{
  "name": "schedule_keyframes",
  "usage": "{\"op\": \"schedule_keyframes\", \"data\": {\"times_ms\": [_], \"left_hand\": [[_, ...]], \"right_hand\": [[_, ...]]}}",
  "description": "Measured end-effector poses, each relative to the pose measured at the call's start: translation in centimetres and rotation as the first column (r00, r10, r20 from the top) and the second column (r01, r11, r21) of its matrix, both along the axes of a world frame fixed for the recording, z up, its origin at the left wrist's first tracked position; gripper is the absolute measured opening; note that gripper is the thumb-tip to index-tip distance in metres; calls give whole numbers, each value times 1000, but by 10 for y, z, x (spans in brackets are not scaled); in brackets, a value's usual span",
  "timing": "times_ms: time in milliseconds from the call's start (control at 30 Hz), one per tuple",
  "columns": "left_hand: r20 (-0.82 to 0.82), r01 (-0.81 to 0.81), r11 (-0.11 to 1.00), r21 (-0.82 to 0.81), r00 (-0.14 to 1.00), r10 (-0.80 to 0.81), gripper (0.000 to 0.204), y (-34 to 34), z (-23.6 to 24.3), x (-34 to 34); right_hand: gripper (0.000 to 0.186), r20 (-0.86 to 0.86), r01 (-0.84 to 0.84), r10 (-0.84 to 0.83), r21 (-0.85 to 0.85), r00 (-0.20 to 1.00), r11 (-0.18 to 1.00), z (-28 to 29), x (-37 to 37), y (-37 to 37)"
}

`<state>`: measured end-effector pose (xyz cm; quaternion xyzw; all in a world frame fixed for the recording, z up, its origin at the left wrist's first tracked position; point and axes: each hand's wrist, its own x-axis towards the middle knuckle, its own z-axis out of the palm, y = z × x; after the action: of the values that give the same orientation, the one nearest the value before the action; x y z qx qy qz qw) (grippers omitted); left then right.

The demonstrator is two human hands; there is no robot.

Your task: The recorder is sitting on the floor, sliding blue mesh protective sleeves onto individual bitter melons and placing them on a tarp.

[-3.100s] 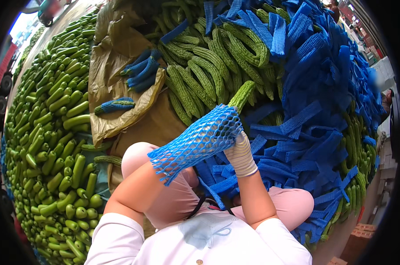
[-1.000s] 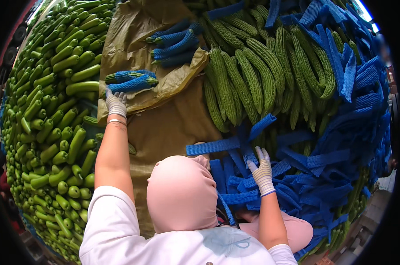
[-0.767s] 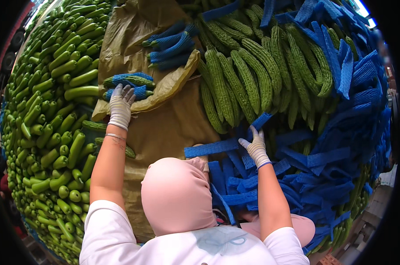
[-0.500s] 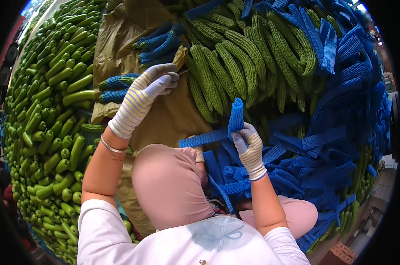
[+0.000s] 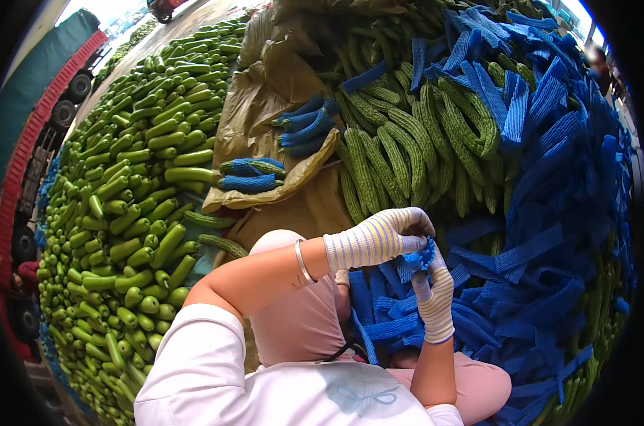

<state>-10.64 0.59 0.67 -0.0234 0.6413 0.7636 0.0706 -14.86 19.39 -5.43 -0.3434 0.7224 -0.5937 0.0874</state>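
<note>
My left hand (image 5: 379, 238), in a striped knit glove, reaches rightward with fingers curled onto the end of a blue foam net sleeve (image 5: 421, 257). My right hand (image 5: 433, 298), gloved alike, grips that sleeve from below. Just beyond them lies a heap of long, warty bitter gourds (image 5: 400, 153). Loose blue sleeves (image 5: 513, 259) are piled to the right. Several netted gourds (image 5: 247, 182) rest on a crumpled brown sheet (image 5: 254, 92) to the upper left.
Smooth green gourds (image 5: 126, 248) cover the left side beside my pink-clothed knee (image 5: 286, 312). A truck with red side rails (image 5: 34, 135) stands at the far left, with a person in red (image 5: 28, 273) near its wheels. Another person (image 5: 597, 67) shows at the upper right.
My left hand has come right and down from the brown sheet to the sleeve that my right hand picked up. The longer netted piece held earliest is out of my hands.
</note>
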Motion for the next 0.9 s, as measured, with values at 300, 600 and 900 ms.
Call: {"op": "schedule_keyframes", "data": {"times_ms": [300,600,900], "left_hand": [[-16,122,978,167,993,-121,26,36,-28,-9],[38,4,905,-426,999,14,36,42,-18,9],[-238,-227,740,-633,967,93,28,21,-23,-1]], "right_hand": [[66,428,-186,123,108,895,977,-12,-11,50],[38,113,-43,14,257,993,965,-12,1,21],[17,530,349,-259,-75,807,934,-28,-25,26]]}}
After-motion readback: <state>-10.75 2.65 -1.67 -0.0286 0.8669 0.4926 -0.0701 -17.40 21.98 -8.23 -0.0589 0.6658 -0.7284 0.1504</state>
